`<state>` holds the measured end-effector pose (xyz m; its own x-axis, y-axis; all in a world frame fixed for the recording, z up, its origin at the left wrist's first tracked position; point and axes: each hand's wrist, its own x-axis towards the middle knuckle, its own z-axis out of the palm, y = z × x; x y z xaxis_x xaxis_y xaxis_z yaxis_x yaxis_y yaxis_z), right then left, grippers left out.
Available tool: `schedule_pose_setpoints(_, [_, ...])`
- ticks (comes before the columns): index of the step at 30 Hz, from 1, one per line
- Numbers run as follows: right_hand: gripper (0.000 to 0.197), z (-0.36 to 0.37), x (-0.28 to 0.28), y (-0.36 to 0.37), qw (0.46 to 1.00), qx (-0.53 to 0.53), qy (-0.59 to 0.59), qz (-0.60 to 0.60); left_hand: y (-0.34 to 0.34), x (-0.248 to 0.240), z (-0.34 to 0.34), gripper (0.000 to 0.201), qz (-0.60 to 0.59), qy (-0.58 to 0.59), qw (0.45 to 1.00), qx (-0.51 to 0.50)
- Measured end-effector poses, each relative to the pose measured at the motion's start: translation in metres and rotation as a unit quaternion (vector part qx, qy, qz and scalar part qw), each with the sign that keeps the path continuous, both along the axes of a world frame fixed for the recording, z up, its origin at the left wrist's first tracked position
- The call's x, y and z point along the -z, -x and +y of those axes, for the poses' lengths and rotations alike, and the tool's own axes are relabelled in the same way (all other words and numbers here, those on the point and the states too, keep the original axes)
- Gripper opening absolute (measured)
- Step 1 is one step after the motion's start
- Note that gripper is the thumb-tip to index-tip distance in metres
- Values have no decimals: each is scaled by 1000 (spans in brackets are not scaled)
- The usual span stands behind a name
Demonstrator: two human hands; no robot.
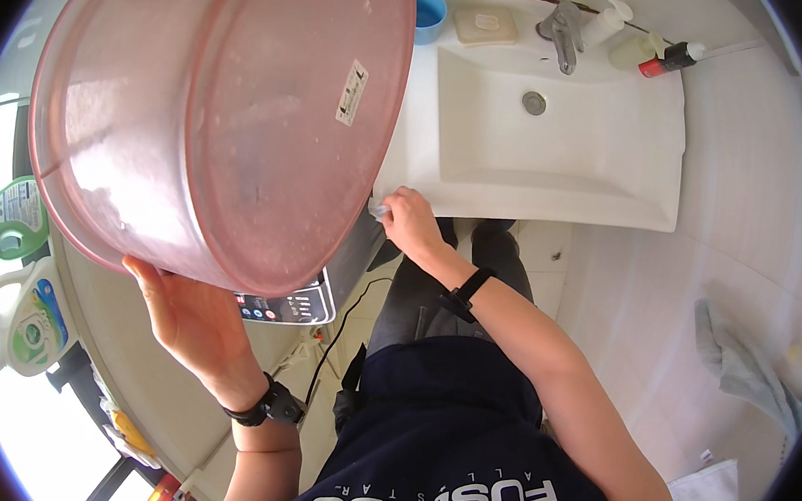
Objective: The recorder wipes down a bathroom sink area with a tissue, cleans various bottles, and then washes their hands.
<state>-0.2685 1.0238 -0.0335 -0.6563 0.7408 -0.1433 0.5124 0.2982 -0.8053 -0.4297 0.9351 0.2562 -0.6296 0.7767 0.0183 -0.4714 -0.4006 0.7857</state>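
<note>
A large translucent pink plastic basin [287,138] is tipped up at the upper left, its underside with a small white label facing me. My left hand [193,319] grips it at the lower rim; some of those fingers are hidden by the basin. At the sink's front left corner, my right hand [410,223] is closed around a small crumpled whitish cloth or wipe [378,208], mostly covered by the fingers. Below the basin, the dark control panel [293,306] of an appliance partly shows.
The white sink [556,201] has a metal faucet [563,37], a blue cup [429,15], a soap dish [486,25] and several bottles at its back. Detergent bottles [33,316] line the window side. A dark cord [343,326] hangs by my leg; a grey towel [741,357] is at right.
</note>
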Motion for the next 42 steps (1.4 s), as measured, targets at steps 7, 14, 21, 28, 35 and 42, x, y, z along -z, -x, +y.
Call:
schedule_pose_setpoints(7, [16,5,15,-8,958,-125,-236,102,-2,-5,-5,49,5,33,998,-58])
schedule_pose_setpoints(14, [21,40,15,-71,899,-256,-345,87,2,-3,-12,51,-19,12,999,-45])
schedule_pose_setpoints(21, [24,70,11,-177,879,-257,-398,61,-15,-5,11,55,-9,86,988,-125])
schedule_pose_setpoints(28, [31,82,-5,-275,909,-177,-371,-69,-19,4,25,47,-39,25,999,9])
schedule_pose_setpoints(35, [34,106,-4,-370,924,213,-271,-163,-33,6,40,46,-50,30,998,25])
schedule_pose_setpoints(42, [27,89,15,-333,906,275,-230,-224,-41,9,52,48,-49,50,997,21])
